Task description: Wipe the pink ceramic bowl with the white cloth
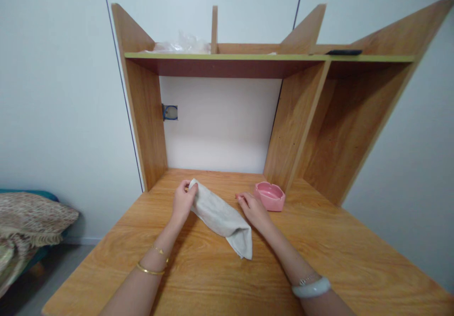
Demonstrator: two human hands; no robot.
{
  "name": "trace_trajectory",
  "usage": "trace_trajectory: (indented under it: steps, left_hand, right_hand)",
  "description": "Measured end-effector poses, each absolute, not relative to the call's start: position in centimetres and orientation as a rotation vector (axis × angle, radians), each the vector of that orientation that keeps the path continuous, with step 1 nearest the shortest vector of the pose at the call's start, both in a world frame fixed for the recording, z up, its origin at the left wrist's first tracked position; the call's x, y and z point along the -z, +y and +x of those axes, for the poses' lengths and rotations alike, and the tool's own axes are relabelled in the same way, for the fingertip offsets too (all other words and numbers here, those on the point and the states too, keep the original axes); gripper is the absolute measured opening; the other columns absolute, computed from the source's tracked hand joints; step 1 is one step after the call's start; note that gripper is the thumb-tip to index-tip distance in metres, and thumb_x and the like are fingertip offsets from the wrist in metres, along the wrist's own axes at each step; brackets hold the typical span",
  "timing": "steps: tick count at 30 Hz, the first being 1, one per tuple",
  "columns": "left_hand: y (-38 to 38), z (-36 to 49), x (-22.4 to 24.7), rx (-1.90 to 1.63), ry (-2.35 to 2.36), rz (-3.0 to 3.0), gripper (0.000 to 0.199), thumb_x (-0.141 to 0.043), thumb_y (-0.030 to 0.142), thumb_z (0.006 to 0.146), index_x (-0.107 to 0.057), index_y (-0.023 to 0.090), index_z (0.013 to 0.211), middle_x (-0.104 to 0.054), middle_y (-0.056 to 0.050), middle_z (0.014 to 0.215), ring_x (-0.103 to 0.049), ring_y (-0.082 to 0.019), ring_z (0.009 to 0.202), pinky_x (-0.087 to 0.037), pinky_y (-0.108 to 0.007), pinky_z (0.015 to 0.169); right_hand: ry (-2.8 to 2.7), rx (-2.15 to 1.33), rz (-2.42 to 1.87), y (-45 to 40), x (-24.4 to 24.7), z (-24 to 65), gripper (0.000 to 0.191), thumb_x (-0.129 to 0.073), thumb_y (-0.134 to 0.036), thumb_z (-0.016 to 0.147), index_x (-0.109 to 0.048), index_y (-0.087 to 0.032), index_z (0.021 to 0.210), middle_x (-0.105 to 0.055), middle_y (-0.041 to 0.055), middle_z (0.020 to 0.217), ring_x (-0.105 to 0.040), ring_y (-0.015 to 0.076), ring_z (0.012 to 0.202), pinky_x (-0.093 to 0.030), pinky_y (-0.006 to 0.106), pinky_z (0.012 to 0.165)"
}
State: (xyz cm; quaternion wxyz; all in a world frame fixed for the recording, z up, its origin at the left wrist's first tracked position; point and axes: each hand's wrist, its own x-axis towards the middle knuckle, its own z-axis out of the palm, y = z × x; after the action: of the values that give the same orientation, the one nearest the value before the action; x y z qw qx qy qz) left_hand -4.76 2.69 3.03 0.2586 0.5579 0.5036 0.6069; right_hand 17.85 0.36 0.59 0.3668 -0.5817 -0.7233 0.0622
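Note:
A light grey cloth (222, 214) hangs slantwise over the desk, its upper corner pinched between the thumb and fingers of my left hand (183, 200). The cloth's lower end reaches down to the right, folded over near its tip. My right hand (251, 207) is apart from the cloth, just right of its middle, with the fingers loosely bent and nothing visible in them. Close beside that hand, on its right, a pink ashtray (275, 206) with notches in its rim stands on the desk.
The wooden desk (198, 283) carries a hutch (305, 117) with side panels at the back. On its upper shelf lie crumpled clear plastic (182, 45) and a flat black object (344, 52). A wall socket box (170, 112) shows behind. A patterned blanket (31, 216) lies at far left.

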Motion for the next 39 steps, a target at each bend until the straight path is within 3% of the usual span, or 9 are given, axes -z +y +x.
trace_trajectory:
  steps: [8,16,26,31,39]
  left_hand:
    - [2.6,-6.9,-3.8,-1.579,1.867,1.55,0.022,-0.046,0.038,0.077,-0.056,0.02,0.082,-0.062,-0.001,0.076,-0.055,-0.017,0.065,-0.036,-0.025,0.056]
    - [3.2,-7.7,-3.3,-1.55,1.899,1.585,0.021,-0.045,0.036,0.077,-0.055,0.019,0.081,-0.063,-0.004,0.081,-0.058,-0.02,0.076,-0.04,-0.029,0.064]
    - [3.8,-8.1,-2.8,-1.671,1.734,1.53,0.021,-0.045,0.037,0.073,-0.054,0.018,0.076,-0.06,-0.003,0.077,-0.056,-0.02,0.074,-0.041,-0.031,0.068]
    - [4.4,-8.4,-2.6,-1.756,1.665,1.466,0.02,-0.047,0.037,0.071,-0.054,0.018,0.075,-0.06,-0.003,0.076,-0.055,-0.02,0.073,-0.042,-0.031,0.069]
    - [4.5,-8.5,-2.5,-1.787,1.637,1.443,0.02,-0.048,0.036,0.071,-0.054,0.018,0.075,-0.061,-0.003,0.078,-0.056,-0.019,0.074,-0.043,-0.03,0.071]
  right_hand:
    - [-1.915,-0.186,-1.643,0.1,-0.7,17.9,0.034,-0.034,-0.037,0.087,-0.062,-0.018,0.084,-0.068,0.009,0.087,-0.06,0.0188,0.081,-0.037,0.026,0.067]
    - [-1.973,-0.37,-1.63,-0.2,-0.7,17.4,0.041,-0.039,-0.045,0.083,-0.06,-0.017,0.062,-0.065,0.0055,0.064,-0.055,0.0153,0.06,-0.032,0.025,0.054]
    - [-2.051,-0.65,-1.323,-1.0,-1.3,17.0,0.039,-0.054,-0.055,0.072,-0.057,-0.017,0.082,-0.056,-0.0021,0.063,-0.046,0.0102,0.057,-0.032,0.021,0.052]
    - [-2.073,-0.682,-1.285,-1.3,-1.3,16.9,0.034,-0.059,-0.046,0.071,-0.052,-0.019,0.089,-0.051,-0.0048,0.062,-0.042,0.0087,0.055,-0.029,0.02,0.049]
    - [-2.133,-0.503,-1.348,-1.1,-1.2,17.0,0.015,-0.058,-0.018,0.064,-0.049,-0.02,0.076,-0.051,-0.0049,0.066,-0.045,0.0088,0.059,-0.03,0.019,0.052]
